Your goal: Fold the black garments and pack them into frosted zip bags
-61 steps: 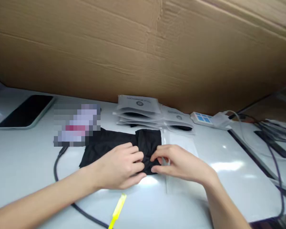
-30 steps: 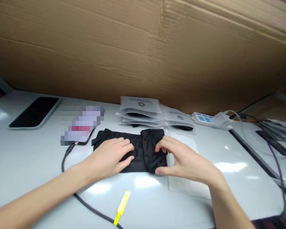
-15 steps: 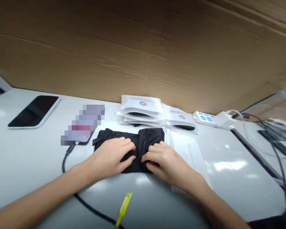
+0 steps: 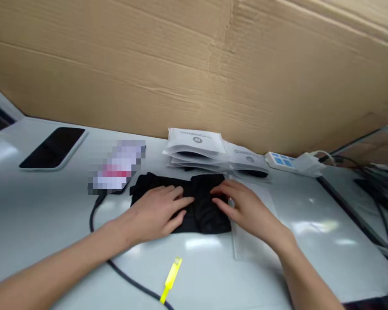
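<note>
Black cloth (image 4: 208, 217), under left hand (image 4: 158, 212), right hand (image 4: 245, 206) at right end

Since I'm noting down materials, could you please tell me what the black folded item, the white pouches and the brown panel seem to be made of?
The black folded item: probably fabric, mostly matte, with soft creases. The white pouches: perhaps plastic film, milky, with thin, bowed edges. The brown panel: apparently cardboard, dull, with ridges and creases.

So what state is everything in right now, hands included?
Black cloth: folded over at right
Left hand: open, resting on the cloth
Right hand: open, over the cloth's right end
Leftmost phone: screen dark
Pixelated phone: lit, cable apparently plugged in
White packets: piled, dark contents showing
Yellow tag: fastened to the cable
</note>
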The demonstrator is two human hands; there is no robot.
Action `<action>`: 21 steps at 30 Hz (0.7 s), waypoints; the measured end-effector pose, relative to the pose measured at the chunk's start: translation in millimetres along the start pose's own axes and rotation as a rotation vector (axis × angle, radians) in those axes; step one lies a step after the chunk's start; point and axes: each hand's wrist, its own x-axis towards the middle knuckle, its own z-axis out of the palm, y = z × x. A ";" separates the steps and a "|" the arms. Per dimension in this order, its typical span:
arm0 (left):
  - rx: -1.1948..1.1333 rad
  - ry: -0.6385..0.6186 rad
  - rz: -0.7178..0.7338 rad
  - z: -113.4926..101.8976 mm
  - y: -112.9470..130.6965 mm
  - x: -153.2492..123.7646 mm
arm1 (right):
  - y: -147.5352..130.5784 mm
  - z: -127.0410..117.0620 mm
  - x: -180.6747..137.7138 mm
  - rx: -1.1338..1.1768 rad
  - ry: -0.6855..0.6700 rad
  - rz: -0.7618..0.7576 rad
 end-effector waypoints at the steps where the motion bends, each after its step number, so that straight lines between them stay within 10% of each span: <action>1: -0.001 -0.001 -0.003 -0.3 0.2 -0.3 | 2.4 2.9 0.9 -0.012 -0.038 0.008; 21: -0.019 0.011 0.006 -0.8 -1.3 -0.5 | 25.8 -0.9 6.9 0.161 0.098 0.367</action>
